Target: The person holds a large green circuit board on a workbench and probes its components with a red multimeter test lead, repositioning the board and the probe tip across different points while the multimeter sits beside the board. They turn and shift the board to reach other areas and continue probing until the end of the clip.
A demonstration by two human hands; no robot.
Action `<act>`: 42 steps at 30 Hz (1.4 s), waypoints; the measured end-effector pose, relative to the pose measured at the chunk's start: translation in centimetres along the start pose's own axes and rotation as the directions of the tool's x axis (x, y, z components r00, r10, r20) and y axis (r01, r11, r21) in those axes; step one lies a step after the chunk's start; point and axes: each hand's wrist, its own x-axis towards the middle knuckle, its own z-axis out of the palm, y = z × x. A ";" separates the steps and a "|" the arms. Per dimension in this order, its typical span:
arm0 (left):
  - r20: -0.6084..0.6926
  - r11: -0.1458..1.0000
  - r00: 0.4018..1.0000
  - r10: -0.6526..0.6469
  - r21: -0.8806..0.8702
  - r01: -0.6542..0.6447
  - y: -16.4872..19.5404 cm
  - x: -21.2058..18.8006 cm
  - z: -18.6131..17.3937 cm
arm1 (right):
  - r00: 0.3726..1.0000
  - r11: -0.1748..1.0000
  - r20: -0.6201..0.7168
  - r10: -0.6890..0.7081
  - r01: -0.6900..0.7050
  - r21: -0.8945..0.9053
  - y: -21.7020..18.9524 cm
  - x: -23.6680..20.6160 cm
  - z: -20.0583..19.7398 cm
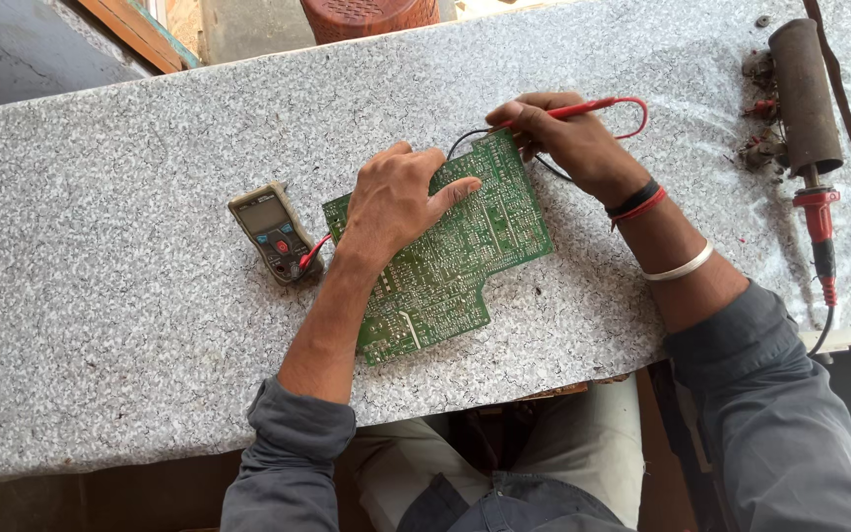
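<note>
While the person sits at the bench, this is how things stand, biggest first.

Slab: the speckled grey stone worktop (pixel 130 325) carries everything; hard, flat, unforgiving to anything dropped on it.

Circuit board: the green circuit board (pixel 465 266) lies flat near the middle of the slab, solder side up, its far corner under the probe. I judge it light, stiff and thin, with prickly joints and breakable traces; best lifted by its bare edges, never flexed.

Soldering iron: a soldering iron (pixel 808 118) with a brown barrel and red handle lies well apart at the right end, among scraps. It may be hot, so take the handle only.

Left hand: the left hand (pixel 391 202) rests spread and palm down on the board's upper left part, pinning it, closed around nothing.

Right hand: the right hand (pixel 568 138) pinches the red probe (pixel 583 108) between thumb and fingers like a pen, tip at the board's far corner.

Meter: a small grey multimeter (pixel 273 232) sits just left of the board, leads plugged in. Light, easy to tug by its leads.

Leads: thin, limp, prone to snag.
</note>
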 end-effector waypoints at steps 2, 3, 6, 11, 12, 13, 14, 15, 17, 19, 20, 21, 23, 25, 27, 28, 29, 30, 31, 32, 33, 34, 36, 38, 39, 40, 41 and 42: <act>0.054 0.999 0.998 -0.036 0.018 0.035 0.1 0.0 -0.1 | 0.997 0.997 0.018 -0.070 0.071 -0.033 0.1 -0.1 -0.5; 0.009 1.000 1.000 -0.010 0.003 0.010 0.3 -0.1 -0.2 | 0.998 0.998 -0.024 -0.057 0.058 0.034 0.1 -0.2 -0.7; -0.049 0.999 0.998 0.028 -0.026 -0.030 0.6 -0.1 -0.5 | 0.995 0.987 -0.104 -0.006 0.023 0.159 0.1 -0.3 -1.1; -0.015 1.000 1.000 -0.003 0.014 0.004 0.6 0.0 -1.0 | 1.000 0.992 0.003 -0.012 0.011 0.127 0.0 0.0 -0.1; 0.006 1.000 1.000 -0.014 0.013 0.014 0.6 0.0 -0.9 | 1.000 0.987 -0.014 -0.009 0.012 0.158 0.0 -0.1 0.0; 0.023 1.000 0.999 -0.025 0.013 0.025 0.6 0.1 -0.9 | 1.000 0.982 -0.030 -0.009 0.015 0.186 -0.1 -0.2 -0.1; 0.038 0.999 0.998 -0.040 0.013 0.040 0.5 0.1 -0.8 | 0.999 0.977 -0.042 -0.009 0.018 0.214 -0.2 -0.3 -0.1; 0.032 0.999 0.999 -0.034 0.018 0.033 0.5 -0.1 -0.8 | 1.000 0.981 -0.030 0.003 0.002 0.191 -0.2 -0.3 0.0; 0.021 1.000 1.000 -0.005 0.025 0.004 0.4 0.1 -0.7 | 0.999 0.989 -0.025 0.026 -0.022 0.143 -0.3 -0.2 0.1; 0.005 1.000 1.000 -0.001 0.009 0.001 0.3 0.0 -0.6 | 1.000 0.987 -0.006 0.016 -0.015 0.158 -0.2 -0.3 0.3; -0.004 1.000 1.000 -0.002 0.000 0.002 0.3 0.0 -0.5 | 1.000 0.986 0.006 0.011 -0.012 0.163 -0.1 -0.3 0.5; -0.001 1.000 1.000 0.004 -0.001 -0.004 0.3 0.0 -0.5 | 1.000 0.989 0.004 0.010 -0.010 0.147 -0.1 -0.2 0.5; 0.000 1.000 1.000 0.009 0.003 -0.009 0.2 0.0 -0.4 | 1.000 0.994 0.007 0.002 -0.003 0.112 0.0 -0.1 0.8; 0.014 1.000 1.000 -0.009 0.016 0.009 0.1 0.0 -0.4 | 1.000 0.999 0.006 -0.001 0.001 0.050 0.1 -0.1 1.0; 0.015 1.000 1.000 -0.011 0.018 0.011 0.1 0.0 -0.3 | 1.000 1.000 -0.001 0.009 -0.009 -0.011 0.1 -0.2 1.1; 0.007 1.000 1.000 -0.007 0.012 0.007 0.1 0.0 -0.2 | 1.000 0.999 -0.004 0.020 -0.020 -0.041 0.0 -0.2 1.2; -0.001 1.000 1.000 -0.003 0.007 0.003 0.1 0.0 -0.2 | 0.999 0.997 -0.008 0.031 -0.032 -0.072 0.0 -0.2 1.3; 0.010 1.000 1.000 -0.004 0.011 0.004 0.0 0.0 -0.1 | 1.000 0.999 -0.004 0.014 -0.014 -0.043 -0.1 -0.2 1.3; 0.020 1.000 1.000 -0.006 0.015 0.006 0.0 0.1 -0.1 | 1.000 1.000 -0.001 -0.003 0.003 -0.015 -0.2 -0.2 1.2; 0.034 1.000 0.999 -0.010 0.016 0.010 0.0 0.0 0.0 | 1.000 1.000 0.004 -0.016 0.016 0.016 -0.3 -0.3 1.2; 0.026 1.000 1.000 -0.008 0.015 0.007 0.0 -0.1 0.0 | 1.000 0.998 -0.001 -0.013 0.013 0.055 -0.5 -0.3 1.1; 0.017 1.000 1.000 -0.004 0.016 0.004 -0.1 -0.1 0.0 | 1.000 0.996 -0.006 -0.014 0.015 0.093 -0.6 -0.3 1.0; 0.006 1.000 1.000 -0.001 0.015 0.001 -0.2 -0.2 0.1 | 1.000 0.991 -0.027 -0.004 0.008 0.134 -0.8 -0.3 0.9; 0.001 1.000 1.000 0.005 0.010 -0.005 -0.2 -0.1 0.2 | 0.998 0.991 -0.064 0.016 -0.007 0.137 -0.8 -0.5 0.8; -0.004 1.000 1.000 0.010 0.004 -0.010 -0.2 0.0 0.2 | 0.998 0.990 -0.057 -0.001 0.009 0.142 -0.8 -0.5 0.8; -0.007 1.000 1.000 0.012 -0.002 -0.012 -0.2 0.0 0.2 | 0.999 0.988 -0.050 -0.016 0.024 0.150 -0.7 -0.5 0.8; -0.011 1.000 1.000 0.012 -0.007 -0.012 -0.2 0.0 0.2 | 0.999 0.987 -0.040 -0.032 0.038 0.158 -0.6 -0.5 0.8; -0.003 1.000 1.000 0.004 -0.002 -0.004 -0.1 -0.1 0.1 | 0.999 0.987 -0.027 -0.031 0.035 0.158 -0.5 -0.5 0.9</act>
